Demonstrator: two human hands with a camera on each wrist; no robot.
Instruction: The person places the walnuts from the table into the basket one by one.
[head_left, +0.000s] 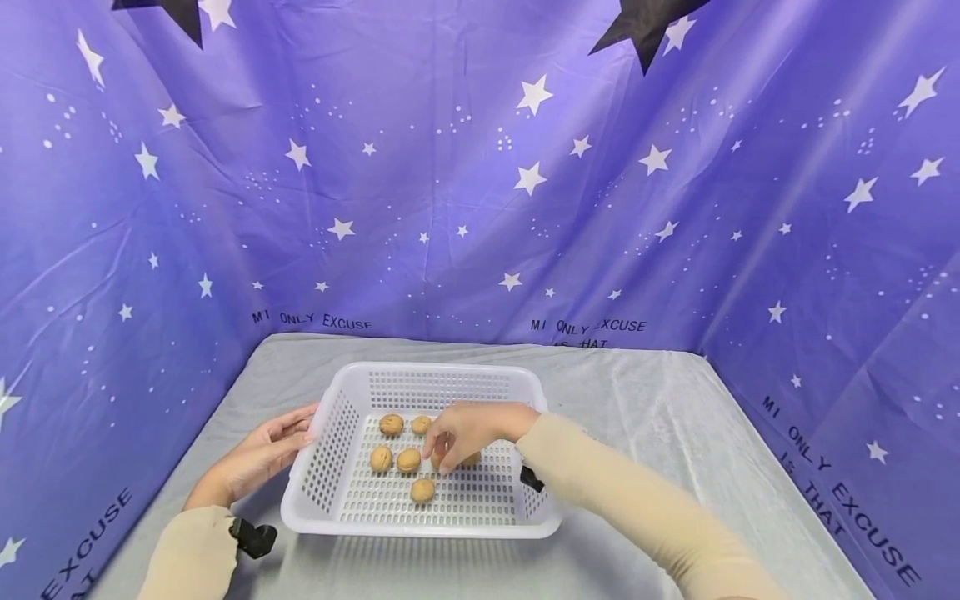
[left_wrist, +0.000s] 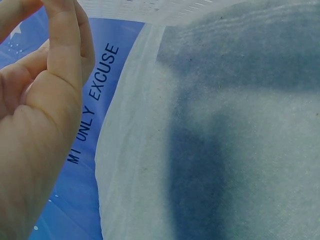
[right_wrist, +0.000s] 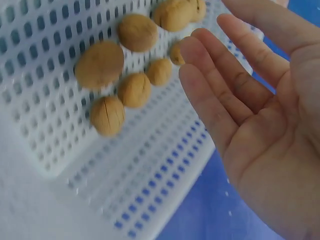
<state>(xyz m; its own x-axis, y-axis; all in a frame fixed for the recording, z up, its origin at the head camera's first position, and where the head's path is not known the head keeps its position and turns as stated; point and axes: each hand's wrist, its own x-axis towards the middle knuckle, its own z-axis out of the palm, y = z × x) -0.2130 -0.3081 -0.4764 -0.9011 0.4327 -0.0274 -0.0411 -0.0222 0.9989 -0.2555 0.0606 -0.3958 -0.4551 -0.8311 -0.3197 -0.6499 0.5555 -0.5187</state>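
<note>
A white plastic basket [head_left: 420,530] with slotted walls holds several walnuts, one [head_left: 423,492] lying nearest its front wall. Over the walnuts reaches my right hand [head_left: 483,423], fingers pointing down and partly covering a few of them. The right wrist view shows that hand [right_wrist: 265,130] with loosely bent fingers and nothing in its palm; a small walnut [right_wrist: 176,53] appears beside the fingertips. At the basket's left side, my left hand [head_left: 258,454] touches the rim with its fingertips. Only the basket's edge [left_wrist: 130,9] shows in the left wrist view, above the left hand [left_wrist: 45,110].
A grey cloth [head_left: 637,417] covers the table beneath the basket. Purple star-printed curtains [head_left: 420,183] enclose the back and both sides. A dark wrist camera [head_left: 253,537] sits by the left cuff, close to the basket's front left corner.
</note>
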